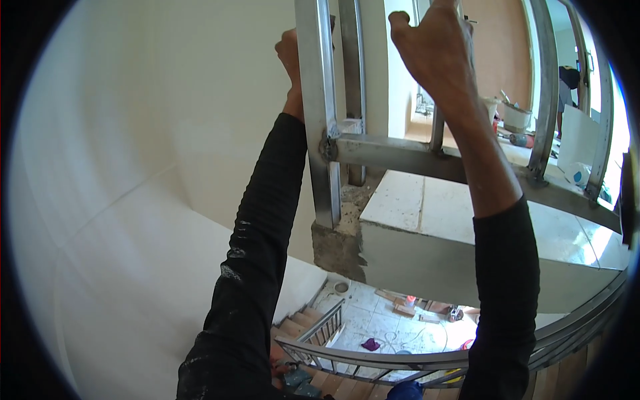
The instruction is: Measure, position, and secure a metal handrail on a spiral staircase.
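My left hand is raised beside a square metal post of a railing frame. Its fingers curl in behind the post, which hides most of them; a small dark thing shows past the post's other side. My right hand is lifted in front of the railing, seen from its back, fingers closed and partly cut off by the upper edge. What either hand grips cannot be made out. A lower metal crossbar is welded to the post, with a dark, rough joint. The post's foot stands on broken concrete.
White tiles top the ledge under the railing. Below drops a stairwell with a curved rail, wooden steps and a tiled floor strewn with boards. Beyond the bars are a bucket and a person. A pale wall is at left.
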`<state>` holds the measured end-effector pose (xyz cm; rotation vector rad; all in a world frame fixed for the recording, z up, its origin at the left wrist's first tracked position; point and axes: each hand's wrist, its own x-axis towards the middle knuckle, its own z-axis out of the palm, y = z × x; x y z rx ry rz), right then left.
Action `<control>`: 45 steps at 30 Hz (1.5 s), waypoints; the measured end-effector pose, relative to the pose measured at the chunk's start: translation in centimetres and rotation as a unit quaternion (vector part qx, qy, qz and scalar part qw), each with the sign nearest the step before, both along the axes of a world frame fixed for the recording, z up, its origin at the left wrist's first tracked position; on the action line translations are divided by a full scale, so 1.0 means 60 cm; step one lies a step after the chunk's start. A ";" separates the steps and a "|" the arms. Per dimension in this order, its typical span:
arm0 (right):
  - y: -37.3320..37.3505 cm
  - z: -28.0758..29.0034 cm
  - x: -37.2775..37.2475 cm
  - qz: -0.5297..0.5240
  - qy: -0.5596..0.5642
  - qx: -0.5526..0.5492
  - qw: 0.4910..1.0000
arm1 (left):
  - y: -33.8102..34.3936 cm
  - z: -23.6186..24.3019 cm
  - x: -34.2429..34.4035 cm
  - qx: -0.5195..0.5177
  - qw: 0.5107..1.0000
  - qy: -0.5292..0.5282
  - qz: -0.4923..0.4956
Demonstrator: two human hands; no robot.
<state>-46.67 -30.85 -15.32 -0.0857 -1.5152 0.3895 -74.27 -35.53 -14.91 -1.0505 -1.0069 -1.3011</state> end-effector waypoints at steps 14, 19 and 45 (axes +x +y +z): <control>-0.012 0.004 0.008 0.017 -0.021 -0.028 0.999 | 0.072 -0.030 -0.094 -0.140 0.916 -0.068 -0.369; -0.015 0.005 -0.005 -0.033 0.007 0.002 0.999 | 0.064 -0.070 -0.118 -0.137 0.868 -0.080 -0.470; 0.013 -0.002 0.012 0.213 -0.102 0.018 0.971 | -0.076 -0.207 0.004 -0.326 0.872 -0.264 -0.251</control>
